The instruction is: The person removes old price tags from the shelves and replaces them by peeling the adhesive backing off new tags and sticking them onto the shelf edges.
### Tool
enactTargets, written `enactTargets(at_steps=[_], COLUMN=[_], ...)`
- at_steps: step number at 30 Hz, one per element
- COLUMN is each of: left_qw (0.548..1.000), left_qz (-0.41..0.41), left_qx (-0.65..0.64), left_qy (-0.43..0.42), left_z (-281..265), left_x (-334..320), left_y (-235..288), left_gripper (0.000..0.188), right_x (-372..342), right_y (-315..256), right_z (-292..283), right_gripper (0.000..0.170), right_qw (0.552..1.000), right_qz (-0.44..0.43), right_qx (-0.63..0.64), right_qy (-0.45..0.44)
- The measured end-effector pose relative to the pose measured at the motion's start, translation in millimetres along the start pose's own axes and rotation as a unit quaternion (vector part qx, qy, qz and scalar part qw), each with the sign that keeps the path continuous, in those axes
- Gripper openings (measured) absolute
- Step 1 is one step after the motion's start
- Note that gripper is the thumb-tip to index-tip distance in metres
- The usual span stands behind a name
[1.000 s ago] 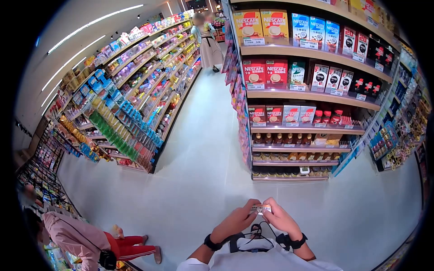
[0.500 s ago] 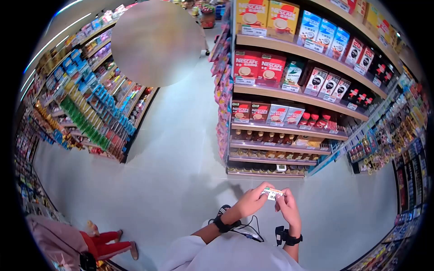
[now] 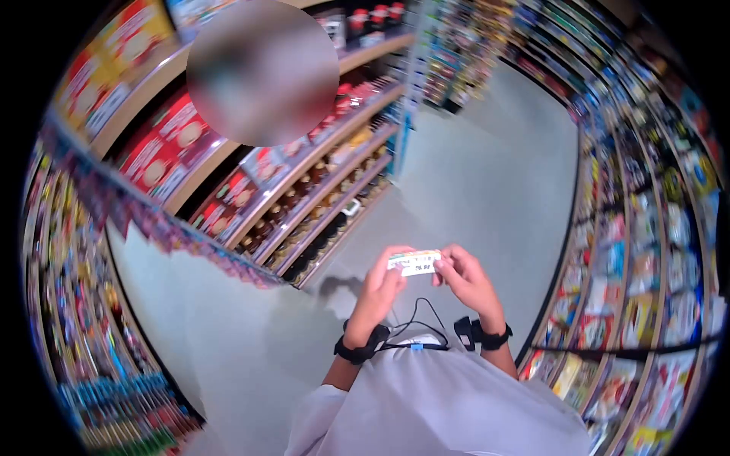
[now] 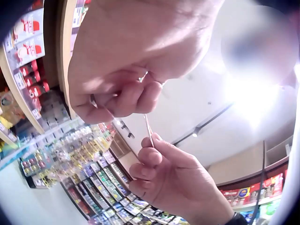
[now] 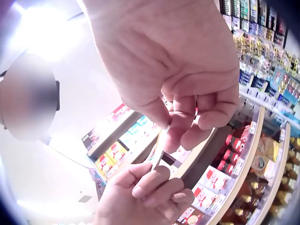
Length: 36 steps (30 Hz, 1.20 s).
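A small white price label (image 3: 415, 264) with printed figures is held up between both hands in the head view. My left hand (image 3: 374, 292) pinches its left end, and my right hand (image 3: 470, 285) pinches the right end. In the left wrist view the label (image 4: 148, 129) appears edge-on between my left hand (image 4: 136, 51) above and my right hand (image 4: 180, 180) below. The right wrist view also has the label (image 5: 158, 157) nearly edge-on, my right hand (image 5: 176, 70) above it and my left hand (image 5: 143, 197) beneath.
A shelf unit (image 3: 304, 205) with red and yellow boxes and jars stands ahead on the left. Stocked shelves (image 3: 631, 251) line the right side, and more (image 3: 91, 304) run along the left. Grey floor (image 3: 487, 182) lies between them.
The head view has swung to the right, so the coffee shelves now lie left and tilted. Both hands have kept hold of the label, which faces the head camera more fully than a second ago.
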<state>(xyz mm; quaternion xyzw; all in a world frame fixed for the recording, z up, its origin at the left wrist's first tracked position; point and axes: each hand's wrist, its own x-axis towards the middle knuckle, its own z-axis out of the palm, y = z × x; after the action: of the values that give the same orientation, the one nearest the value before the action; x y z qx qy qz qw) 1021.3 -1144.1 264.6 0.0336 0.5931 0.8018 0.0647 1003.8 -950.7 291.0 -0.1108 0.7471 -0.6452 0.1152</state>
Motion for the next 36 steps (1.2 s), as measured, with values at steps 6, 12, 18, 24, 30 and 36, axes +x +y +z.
enactTargets(at_steps=[6, 12, 18, 24, 30, 36], left_qw=[0.983, 0.980, 0.987, 0.967, 0.957, 0.958], left_qz=[-0.002, 0.021, -0.031, -0.060, -0.091, -0.175], left_qx=[0.116, 0.130, 0.049, 0.070, 0.087, 0.034], left_qy=[-0.144, -0.147, -0.150, -0.236, -0.262, -0.223], left_z=[31, 89, 148, 229, 320, 365], left_x=[25, 15, 28, 41, 33, 47], left_y=[12, 6, -30, -44, -70, -77], left_gripper=[0.034, 0.043, 0.042, 0.044, 0.050, 0.047], right_x=[-37, -74, -120, -197, -235, -234], right_y=[-9, 5, 14, 31, 38, 55], right_z=[-11, -37, -85, -162, -216, -254], right_gripper=[0.018, 0.021, 0.027, 0.024, 0.015, 0.009], right_qw=[0.982, 0.957, 0.924, 0.846, 0.855, 0.858], right_qz=[0.010, 0.047, 0.089, -0.151, -0.059, -0.059], right_qx=[0.091, 0.138, 0.103, 0.385, 0.270, 0.230], right_qy=[0.163, 0.250, 0.357, 0.337, 0.440, 0.455])
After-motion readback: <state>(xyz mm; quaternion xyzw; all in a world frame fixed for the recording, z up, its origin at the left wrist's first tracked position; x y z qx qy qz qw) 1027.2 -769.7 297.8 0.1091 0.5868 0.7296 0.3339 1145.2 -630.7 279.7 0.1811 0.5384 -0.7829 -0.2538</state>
